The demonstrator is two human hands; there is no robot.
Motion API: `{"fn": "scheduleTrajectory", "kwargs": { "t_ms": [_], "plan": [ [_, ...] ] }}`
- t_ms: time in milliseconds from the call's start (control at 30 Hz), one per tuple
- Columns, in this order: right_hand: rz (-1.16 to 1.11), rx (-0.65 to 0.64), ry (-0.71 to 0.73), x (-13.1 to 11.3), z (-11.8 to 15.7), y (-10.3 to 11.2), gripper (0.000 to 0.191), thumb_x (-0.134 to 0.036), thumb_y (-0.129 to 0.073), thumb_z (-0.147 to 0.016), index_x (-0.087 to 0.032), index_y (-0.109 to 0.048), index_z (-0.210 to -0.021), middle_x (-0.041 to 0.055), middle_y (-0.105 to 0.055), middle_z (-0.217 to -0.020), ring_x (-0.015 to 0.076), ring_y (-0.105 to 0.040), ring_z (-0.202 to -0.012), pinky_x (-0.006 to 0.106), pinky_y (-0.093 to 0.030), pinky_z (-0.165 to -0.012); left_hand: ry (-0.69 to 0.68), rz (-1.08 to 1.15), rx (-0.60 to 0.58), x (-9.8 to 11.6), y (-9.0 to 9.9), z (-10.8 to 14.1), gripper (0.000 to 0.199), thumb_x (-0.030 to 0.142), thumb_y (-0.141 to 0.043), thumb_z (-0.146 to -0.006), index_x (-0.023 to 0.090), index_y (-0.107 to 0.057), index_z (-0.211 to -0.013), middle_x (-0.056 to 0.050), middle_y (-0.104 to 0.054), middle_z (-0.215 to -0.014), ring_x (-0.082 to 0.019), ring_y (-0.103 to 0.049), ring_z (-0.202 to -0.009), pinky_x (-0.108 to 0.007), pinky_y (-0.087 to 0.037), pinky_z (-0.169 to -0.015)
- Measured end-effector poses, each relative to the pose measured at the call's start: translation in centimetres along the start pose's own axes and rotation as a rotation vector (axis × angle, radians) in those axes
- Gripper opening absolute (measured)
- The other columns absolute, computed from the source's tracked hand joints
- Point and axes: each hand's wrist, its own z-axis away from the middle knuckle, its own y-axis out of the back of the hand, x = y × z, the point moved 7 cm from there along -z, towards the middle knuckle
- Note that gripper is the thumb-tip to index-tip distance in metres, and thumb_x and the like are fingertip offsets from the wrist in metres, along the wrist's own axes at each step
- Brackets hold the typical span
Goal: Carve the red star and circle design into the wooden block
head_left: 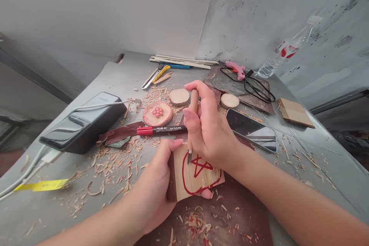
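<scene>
Both hands are closed on something: my left hand (151, 188) cups the left edge of a wooden block (184, 173) lying in front of me, and my right hand (209, 132), above it, pinches an upright carving knife (194, 103), tip just left of the red star (199, 164).

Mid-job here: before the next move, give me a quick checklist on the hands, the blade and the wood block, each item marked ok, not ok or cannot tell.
1. Left hand on the wood block: ok, wrapped around it.
2. Right hand on the carving tool: ok, gripping the wooden handle, blade downward.
3. Blade tip on the wood: cannot tell whether it touches, beside the red star.
4. Left fingertips clear of the blade: ok, apart from it at the block's edge.
5. Red outline: ok, clearly visible.
6. Blade sharpness: cannot tell, too small.
</scene>
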Motion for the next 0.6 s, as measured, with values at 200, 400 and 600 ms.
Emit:
{"fn": "scheduleTrajectory", "kwargs": {
  "t_ms": [200,400,600],
  "plan": [
    [0.035,-0.088,0.016,-0.1,0.5,-0.8,0.042,-0.049,-0.049,-0.12,-0.029,-0.038,-0.156,0.0026,-0.071,-0.101,0.0231,-0.069,-0.068,0.042,-0.053,-0.062,-0.008,-0.029,0.052,0.1,0.4,0.2,0.043,0.059,-0.07,-0.095,0.021,-0.083,-0.111,-0.012,-0.09,-0.098,-0.036,-0.086,-0.098,-0.038,-0.071,-0.071],
    [-0.144,0.15,0.004,-0.3,0.8,1.3,0.035,-0.045,-0.052,-0.122,-0.033,-0.04,-0.152,-0.0033,-0.053,-0.09,0.0198,-0.061,-0.062,0.042,-0.062,-0.069,-0.036,-0.052,0.069,0.9,0.2,0.5,0.043,0.052,-0.065,-0.1,0.018,-0.082,-0.12,-0.015,-0.091,-0.107,-0.037,-0.086,-0.1,-0.036,-0.07,-0.067],
    [-0.117,0.163,0.131,-0.7,0.8,1.6,0.031,-0.041,-0.049,-0.124,-0.036,-0.037,-0.152,-0.0016,-0.053,-0.095,0.021,-0.063,-0.07,0.044,-0.068,-0.083,-0.04,-0.043,0.063,0.8,0.1,0.8,0.041,0.051,-0.059,-0.106,0.02,-0.083,-0.12,-0.012,-0.091,-0.107,-0.035,-0.086,-0.102,-0.035,-0.07,-0.07]
  ]
}}
